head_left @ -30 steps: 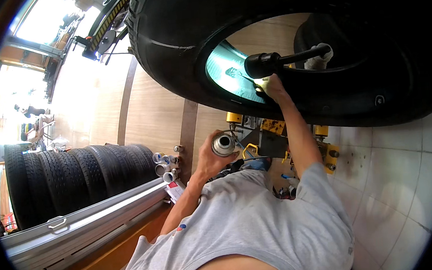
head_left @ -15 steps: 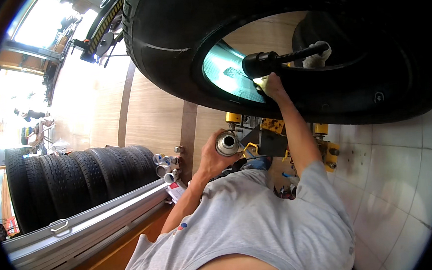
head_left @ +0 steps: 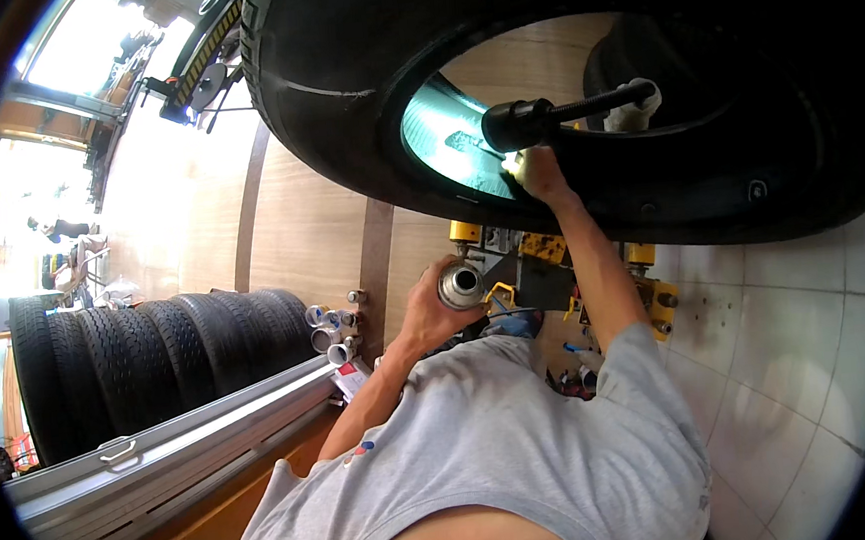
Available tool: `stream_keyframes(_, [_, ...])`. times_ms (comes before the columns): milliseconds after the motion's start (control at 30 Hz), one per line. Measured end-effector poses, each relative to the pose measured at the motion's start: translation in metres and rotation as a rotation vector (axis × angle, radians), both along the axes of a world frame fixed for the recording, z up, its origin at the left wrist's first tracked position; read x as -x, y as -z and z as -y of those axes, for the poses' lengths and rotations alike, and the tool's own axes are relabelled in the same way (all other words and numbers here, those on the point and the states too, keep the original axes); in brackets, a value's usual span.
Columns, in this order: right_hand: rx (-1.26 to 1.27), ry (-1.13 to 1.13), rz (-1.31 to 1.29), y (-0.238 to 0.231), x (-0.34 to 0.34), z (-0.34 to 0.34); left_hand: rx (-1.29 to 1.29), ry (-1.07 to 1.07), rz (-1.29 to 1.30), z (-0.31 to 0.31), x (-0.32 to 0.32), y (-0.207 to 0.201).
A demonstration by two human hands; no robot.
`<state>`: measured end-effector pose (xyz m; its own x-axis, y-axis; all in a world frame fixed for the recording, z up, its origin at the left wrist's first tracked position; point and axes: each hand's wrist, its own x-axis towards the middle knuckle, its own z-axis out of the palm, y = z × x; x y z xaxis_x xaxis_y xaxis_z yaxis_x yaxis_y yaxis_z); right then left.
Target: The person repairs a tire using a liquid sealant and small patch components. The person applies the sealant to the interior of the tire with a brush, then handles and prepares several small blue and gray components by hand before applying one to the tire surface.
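Big black rubber tyre (head_left: 585,149) fills the upper frame, its inner lining lit. Right hand (head_left: 538,170) reaches inside, fingers pressing a pale cloth against the lining; best kept flat and firm. At centre, left hand (head_left: 433,312) grips a silver metal can (head_left: 461,284), upright and ready.

Person wears a light grey sleeveless shirt (head_left: 505,446), plain knit fabric, loose fit, soft folds across the front. Small red and blue mark (head_left: 362,447) on the shirt's left side near the armhole. Both arms bare from the shoulder down; no gloves, watch or bands visible on left hand (head_left: 433,310) or right hand (head_left: 538,170). Neckline curves low at the near edge.
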<state>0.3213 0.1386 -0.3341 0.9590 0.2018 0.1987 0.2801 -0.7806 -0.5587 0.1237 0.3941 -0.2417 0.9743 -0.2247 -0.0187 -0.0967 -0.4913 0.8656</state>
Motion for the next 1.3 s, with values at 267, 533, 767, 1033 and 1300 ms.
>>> stream_keyframes(267, [-0.052, 0.07, 0.027, -0.012, 0.003, -0.002, 0.057, -0.038, -0.078, -0.003, 0.002, 0.0])
stream_keyframes(533, [0.0, 0.029, 0.029, -0.001, -0.004, 0.0, 0.057, -0.031, -0.081, -0.003, 0.005, -0.002])
stream_keyframes(767, [-0.007, 0.026, -0.044, 0.0, -0.004, -0.005, 0.05, -0.023, -0.063, -0.006, 0.005, -0.003])
stream_keyframes(1033, [-0.031, -0.07, -0.046, -0.006, -0.003, -0.006, 0.055, -0.031, -0.03, -0.009, 0.007, -0.003])
stream_keyframes(1300, [-0.13, -0.007, -0.147, -0.009, -0.005, -0.01, 0.045, -0.043, -0.034, -0.01, 0.005, 0.001])
